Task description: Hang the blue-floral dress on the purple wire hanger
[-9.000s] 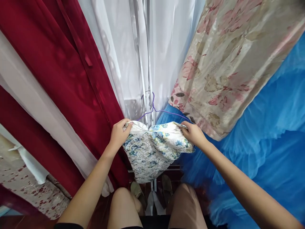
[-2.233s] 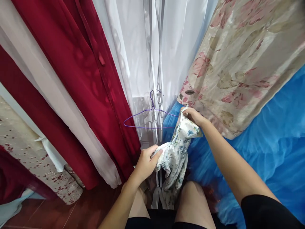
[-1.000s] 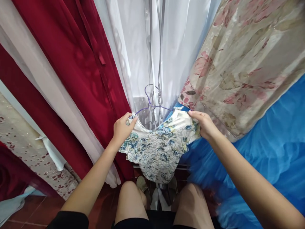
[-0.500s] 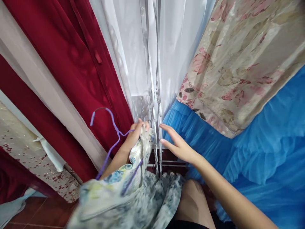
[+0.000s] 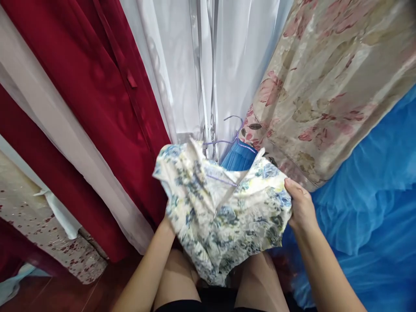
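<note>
A white short-sleeved garment with blue and yellow flowers (image 5: 247, 212) is spread between my two hands above my lap, its V-shaped neckline facing up and away from me. My right hand (image 5: 300, 203) pinches its right sleeve edge, thumb on top. On the other side my left hand (image 5: 169, 219) holds it from behind, with the fingers hidden by the cloth. A purple wire hanger (image 5: 238, 134) sticks out past the neckline, its hook pointing left. Part of the hanger shows inside the neck opening; the rest is covered.
Red drapery (image 5: 97, 86) hangs on the left beside pale cloth. White fabric with thin grey straps (image 5: 204, 86) hangs straight ahead. To the right are a pink-flowered beige cloth (image 5: 325, 99) and ruffled blue tulle (image 5: 354, 216). Brown floor tiles (image 5: 74, 290) show at lower left.
The bunched garment has been spread open. My right hand, earlier open and holding nothing, has moved right and gripped a sleeve. The hanger has shifted from left to right of centre.
</note>
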Demonstrator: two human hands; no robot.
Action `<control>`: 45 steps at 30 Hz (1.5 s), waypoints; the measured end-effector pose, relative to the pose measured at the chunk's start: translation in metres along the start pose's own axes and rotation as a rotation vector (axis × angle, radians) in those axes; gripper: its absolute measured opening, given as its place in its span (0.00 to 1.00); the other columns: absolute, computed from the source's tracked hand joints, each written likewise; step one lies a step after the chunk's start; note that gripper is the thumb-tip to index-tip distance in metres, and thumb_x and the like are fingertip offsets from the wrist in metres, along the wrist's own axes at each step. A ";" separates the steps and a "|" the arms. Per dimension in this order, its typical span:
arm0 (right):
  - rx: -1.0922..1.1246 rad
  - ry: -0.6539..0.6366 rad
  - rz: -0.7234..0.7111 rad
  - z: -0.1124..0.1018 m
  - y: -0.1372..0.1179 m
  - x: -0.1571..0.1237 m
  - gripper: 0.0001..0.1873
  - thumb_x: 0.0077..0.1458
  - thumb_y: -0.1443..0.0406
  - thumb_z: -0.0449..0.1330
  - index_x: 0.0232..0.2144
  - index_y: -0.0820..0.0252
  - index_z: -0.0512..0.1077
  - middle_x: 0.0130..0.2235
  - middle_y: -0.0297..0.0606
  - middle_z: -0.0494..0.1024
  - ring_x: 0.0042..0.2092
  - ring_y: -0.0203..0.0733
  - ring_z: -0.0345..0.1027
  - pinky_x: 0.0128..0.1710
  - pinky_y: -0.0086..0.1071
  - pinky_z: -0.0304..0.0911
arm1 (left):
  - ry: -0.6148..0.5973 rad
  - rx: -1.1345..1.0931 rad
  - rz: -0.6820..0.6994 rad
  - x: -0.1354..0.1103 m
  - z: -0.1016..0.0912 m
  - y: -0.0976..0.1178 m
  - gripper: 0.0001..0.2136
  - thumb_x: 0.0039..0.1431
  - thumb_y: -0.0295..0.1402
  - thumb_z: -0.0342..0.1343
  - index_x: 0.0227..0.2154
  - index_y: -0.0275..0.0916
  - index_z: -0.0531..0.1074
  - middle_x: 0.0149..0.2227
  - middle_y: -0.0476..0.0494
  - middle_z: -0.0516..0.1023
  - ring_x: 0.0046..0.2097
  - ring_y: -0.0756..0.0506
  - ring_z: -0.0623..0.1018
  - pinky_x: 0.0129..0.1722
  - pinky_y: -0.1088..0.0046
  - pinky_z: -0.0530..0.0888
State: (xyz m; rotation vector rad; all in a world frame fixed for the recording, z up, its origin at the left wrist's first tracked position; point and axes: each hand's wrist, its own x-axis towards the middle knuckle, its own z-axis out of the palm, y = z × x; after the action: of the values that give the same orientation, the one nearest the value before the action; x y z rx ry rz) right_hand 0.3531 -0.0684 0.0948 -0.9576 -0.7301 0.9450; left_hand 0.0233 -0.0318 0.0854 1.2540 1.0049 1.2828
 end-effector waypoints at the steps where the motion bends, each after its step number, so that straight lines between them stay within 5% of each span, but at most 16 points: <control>1: 0.001 0.008 -0.024 0.004 -0.003 0.006 0.15 0.46 0.52 0.72 0.32 0.53 0.76 0.27 0.35 0.80 0.30 0.51 0.76 0.29 0.40 0.71 | 0.037 -0.067 -0.023 -0.005 -0.004 -0.008 0.34 0.61 0.64 0.41 0.44 0.40 0.76 0.43 0.34 0.82 0.56 0.29 0.77 0.52 0.46 0.76; 3: -0.024 -0.049 -0.035 0.016 -0.009 0.015 0.16 0.47 0.51 0.71 0.32 0.53 0.77 0.28 0.37 0.81 0.32 0.52 0.77 0.30 0.40 0.71 | 0.160 -0.227 -0.053 -0.016 -0.009 -0.022 0.34 0.61 0.65 0.41 0.48 0.42 0.76 0.45 0.36 0.82 0.59 0.31 0.75 0.57 0.48 0.74; 6: -0.067 -0.167 0.016 0.028 -0.015 0.019 0.16 0.49 0.51 0.70 0.31 0.55 0.77 0.28 0.38 0.81 0.30 0.52 0.76 0.27 0.39 0.69 | 0.310 -0.283 -0.076 -0.034 -0.013 -0.044 0.29 0.57 0.59 0.57 0.52 0.43 0.74 0.52 0.40 0.80 0.63 0.35 0.72 0.63 0.53 0.68; 9: -0.106 -0.257 0.107 0.021 -0.016 0.016 0.15 0.49 0.51 0.70 0.28 0.55 0.76 0.25 0.37 0.79 0.24 0.46 0.71 0.22 0.35 0.64 | 0.341 -0.101 -0.108 -0.052 -0.015 -0.066 0.27 0.49 0.47 0.69 0.51 0.41 0.75 0.55 0.39 0.79 0.64 0.34 0.70 0.67 0.55 0.63; 12: -0.193 -0.279 0.130 0.010 -0.011 0.012 0.16 0.52 0.50 0.68 0.31 0.55 0.76 0.27 0.37 0.79 0.26 0.44 0.70 0.23 0.34 0.63 | 0.316 -0.008 -0.126 -0.069 -0.011 -0.081 0.27 0.49 0.45 0.70 0.51 0.38 0.75 0.56 0.36 0.78 0.64 0.34 0.71 0.67 0.55 0.62; 14: -0.279 -0.134 -0.033 0.006 -0.004 0.007 0.17 0.54 0.51 0.67 0.38 0.55 0.77 0.35 0.38 0.80 0.34 0.46 0.73 0.31 0.34 0.67 | 0.301 -0.023 -0.164 -0.078 -0.005 -0.087 0.26 0.51 0.45 0.68 0.50 0.37 0.75 0.55 0.35 0.78 0.62 0.34 0.73 0.65 0.55 0.65; 17: -0.365 0.317 -0.427 0.009 0.020 -0.015 0.20 0.55 0.54 0.67 0.47 0.56 0.74 0.46 0.40 0.78 0.47 0.46 0.72 0.47 0.37 0.67 | 0.378 -0.023 -0.181 -0.086 0.008 -0.091 0.26 0.51 0.44 0.70 0.50 0.36 0.76 0.55 0.34 0.79 0.62 0.34 0.74 0.65 0.56 0.66; 20: -0.264 0.637 -0.566 0.019 0.058 -0.051 0.12 0.59 0.56 0.62 0.38 0.58 0.73 0.37 0.37 0.76 0.38 0.41 0.70 0.41 0.35 0.66 | 0.442 -0.026 -0.145 -0.089 0.019 -0.094 0.27 0.49 0.43 0.71 0.50 0.36 0.77 0.53 0.34 0.80 0.62 0.33 0.74 0.64 0.57 0.67; 21: -0.266 0.544 -0.488 0.024 0.072 -0.065 0.14 0.60 0.55 0.61 0.31 0.59 0.72 0.31 0.35 0.74 0.32 0.40 0.67 0.35 0.34 0.64 | 0.440 -0.031 -0.146 -0.089 0.022 -0.094 0.27 0.49 0.43 0.71 0.50 0.36 0.77 0.53 0.34 0.80 0.61 0.33 0.74 0.64 0.57 0.67; 24: -0.356 -0.146 0.040 0.046 0.110 -0.096 0.23 0.62 0.48 0.57 0.26 0.59 0.72 0.24 0.36 0.73 0.26 0.41 0.65 0.26 0.33 0.60 | 0.396 -0.043 -0.168 -0.090 0.024 -0.093 0.28 0.49 0.44 0.70 0.51 0.36 0.76 0.52 0.33 0.80 0.59 0.33 0.76 0.64 0.56 0.67; 26: -0.358 -0.363 0.204 0.061 0.125 -0.106 0.24 0.64 0.46 0.54 0.28 0.59 0.72 0.25 0.37 0.75 0.26 0.42 0.66 0.26 0.33 0.59 | 0.376 -0.048 -0.169 -0.091 0.023 -0.092 0.29 0.50 0.45 0.70 0.52 0.36 0.76 0.53 0.34 0.80 0.60 0.33 0.75 0.64 0.56 0.66; 35: -0.303 -0.378 0.206 0.076 0.136 -0.102 0.18 0.60 0.54 0.59 0.24 0.57 0.65 0.20 0.31 0.70 0.23 0.37 0.60 0.27 0.31 0.55 | 0.305 0.047 -0.134 -0.099 0.028 -0.089 0.24 0.56 0.45 0.65 0.51 0.35 0.73 0.52 0.32 0.78 0.57 0.34 0.76 0.60 0.55 0.70; 40: -0.362 -0.422 0.250 0.056 0.126 -0.103 0.20 0.59 0.56 0.57 0.17 0.56 0.63 0.15 0.31 0.66 0.20 0.35 0.57 0.26 0.31 0.54 | 0.903 0.358 0.419 -0.089 0.020 -0.103 0.22 0.59 0.38 0.63 0.54 0.40 0.65 0.55 0.36 0.69 0.59 0.37 0.70 0.60 0.55 0.67; 42: -0.372 -0.438 0.267 0.049 0.119 -0.102 0.20 0.59 0.54 0.57 0.19 0.57 0.65 0.15 0.30 0.66 0.19 0.35 0.56 0.25 0.31 0.53 | 0.813 0.488 0.554 -0.092 0.028 -0.114 0.17 0.63 0.34 0.58 0.53 0.41 0.66 0.55 0.37 0.67 0.59 0.38 0.69 0.61 0.55 0.65; 45: -0.330 -0.460 0.301 0.044 0.110 -0.102 0.19 0.58 0.53 0.59 0.22 0.58 0.68 0.16 0.31 0.69 0.19 0.34 0.57 0.24 0.30 0.53 | 0.374 0.607 0.504 -0.100 0.053 -0.130 0.13 0.65 0.31 0.53 0.51 0.40 0.68 0.52 0.36 0.70 0.56 0.39 0.72 0.58 0.58 0.68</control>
State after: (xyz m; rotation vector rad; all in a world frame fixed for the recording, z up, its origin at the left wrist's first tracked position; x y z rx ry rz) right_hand 0.2367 -0.1173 0.0021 -1.1743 -1.1782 1.3608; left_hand 0.0833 -0.1206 -0.0503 1.8553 1.4782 1.7111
